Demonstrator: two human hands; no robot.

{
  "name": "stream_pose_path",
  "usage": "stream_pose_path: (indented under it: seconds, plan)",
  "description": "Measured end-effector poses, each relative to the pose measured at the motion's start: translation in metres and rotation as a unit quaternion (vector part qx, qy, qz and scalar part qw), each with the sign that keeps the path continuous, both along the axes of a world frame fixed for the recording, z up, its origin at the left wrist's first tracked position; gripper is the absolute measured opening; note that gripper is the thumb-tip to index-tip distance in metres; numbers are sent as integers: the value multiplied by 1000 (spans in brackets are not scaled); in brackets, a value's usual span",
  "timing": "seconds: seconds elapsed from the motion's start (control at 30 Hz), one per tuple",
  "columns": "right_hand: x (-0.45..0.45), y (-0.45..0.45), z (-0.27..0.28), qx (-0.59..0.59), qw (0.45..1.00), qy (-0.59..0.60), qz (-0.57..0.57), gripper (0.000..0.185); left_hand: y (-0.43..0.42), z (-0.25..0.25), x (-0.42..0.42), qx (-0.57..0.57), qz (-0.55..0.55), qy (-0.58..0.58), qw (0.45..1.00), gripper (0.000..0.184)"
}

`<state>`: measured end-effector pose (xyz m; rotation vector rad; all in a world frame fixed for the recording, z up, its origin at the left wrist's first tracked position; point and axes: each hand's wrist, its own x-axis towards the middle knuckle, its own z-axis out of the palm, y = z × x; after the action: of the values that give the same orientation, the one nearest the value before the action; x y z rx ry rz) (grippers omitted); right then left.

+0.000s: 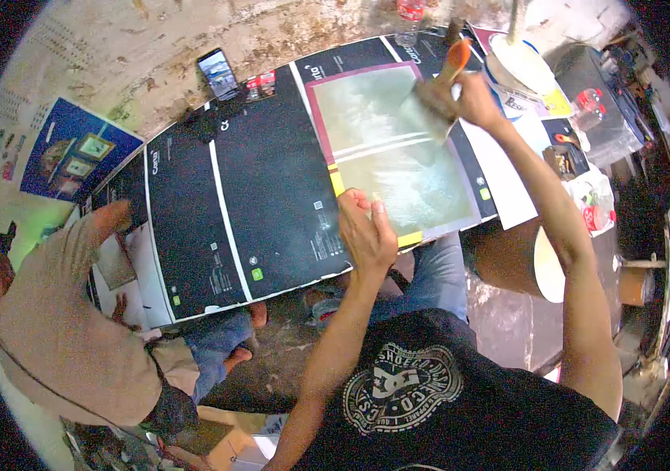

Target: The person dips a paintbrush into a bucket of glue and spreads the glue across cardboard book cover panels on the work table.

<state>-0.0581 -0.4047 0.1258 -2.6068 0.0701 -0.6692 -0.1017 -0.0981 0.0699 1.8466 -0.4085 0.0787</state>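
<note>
My right hand (478, 102) is closed around a wide brush (459, 56) with an orange handle, blurred by motion over the upper right of a pale translucent sheet (429, 188). The sheet has purple and yellow tape along its edges, white lines across its middle and whitish wet-looking streaks. At its lower left corner, beside the yellow tape, my left hand (370, 231) has curled fingers with the thumb up. Whether those fingers pinch anything is hidden. A white bowl (535, 74) with a pale stick stands beyond my right hand.
Black printed boards (272, 196) cover the table. A phone (219, 74) leans at the wall. White paper (503, 177), plastic bottles and a brown bucket (507, 255) are on the right. Another person (76, 314) sits at left, near a blue picture panel (76, 153).
</note>
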Motion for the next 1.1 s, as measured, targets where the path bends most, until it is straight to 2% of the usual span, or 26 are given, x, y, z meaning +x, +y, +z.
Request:
stream_pose_path:
  seconds: [0.03, 0.1, 0.13, 0.17, 0.2, 0.23, 0.27, 0.3, 0.33, 0.37, 0.4, 0.43, 0.47, 0.53, 0.57, 0.67, 0.77, 0.87, 0.93, 0.97, 1.0, 1.07, 1.1]
  plan:
    - [7, -7, 19, -50, 997, 10, -64, 25, -1, -8, 2, -4, 21, -34, 999, 31]
    - [3, -5, 53, -160, 984, -68, -47, 18, 12, -14, 10, -146, 11, 173, 974, 36]
    - [-1, -15, 53, -49, 994, -81, -54, 20, 15, -13, 23, -221, 2, 266, 938, 40]
    - [-20, 17, 77, 11, 991, -85, -98, 17, 22, 14, 43, -335, -49, 271, 901, 52]
    - [-31, 19, 67, -24, 988, -133, -77, 13, 28, 42, 72, -281, -22, 243, 928, 62]
    - [-45, 41, 68, 19, 992, -126, -16, 9, 24, 61, 103, -264, 11, 216, 940, 53]
    - [-52, 70, 74, 39, 987, -115, 107, 13, 10, 77, 141, -218, -62, 88, 970, 44]
    - [-53, 86, 80, 21, 971, -21, 236, 19, -11, 87, 179, -142, -150, -23, 978, 36]
    - [-47, 117, 93, -48, 960, 34, 272, 22, -40, 83, 225, -12, -249, -175, 953, 36]
    - [-43, 139, 87, -115, 961, 39, 247, 23, -62, 95, 245, 92, -378, -35, 921, 41]
    - [-33, 150, 78, -102, 964, 73, 233, 29, -90, 82, 263, 214, -420, 31, 881, 64]
    - [-19, 153, 70, -122, 969, 51, 208, 30, -117, 69, 280, 342, -463, 77, 814, 88]
    - [-3, 153, 62, -140, 973, 29, 181, 32, -128, 63, 286, 397, -479, 69, 780, 97]
    - [29, 151, 25, -112, 990, 39, 77, 34, -135, 83, 276, 441, -471, 139, 751, 100]
    - [36, 152, 13, -95, 994, 45, 20, 35, -146, 73, 279, 446, -489, 137, 737, 100]
    - [20, 198, 10, 10, 988, 73, 134, 32, -160, 55, 294, 447, -512, 144, 719, 101]
    - [9, 207, 27, 7, 968, 57, 244, 33, -151, 76, 285, 455, -508, 167, 712, 101]
    - [34, 184, 52, -104, 986, -14, 132, 33, -161, 69, 294, 464, -533, 182, 685, 97]
    - [58, 172, 1, -37, 994, -18, 106, 33, -181, 48, 308, 428, -570, 192, 675, 92]
    - [65, 169, -15, -5, 995, -22, 94, 34, -179, 53, 305, 454, -538, 183, 687, 96]
    - [49, 201, 0, -18, 996, -11, 92, 32, -176, 60, 302, 479, -505, 175, 697, 103]
    - [21, 224, 3, 73, 973, 45, 216, 32, -170, 67, 295, 479, -506, 195, 691, 103]
    - [8, 225, 10, 68, 971, 46, 226, 31, -173, 62, 297, 480, -500, 185, 697, 100]
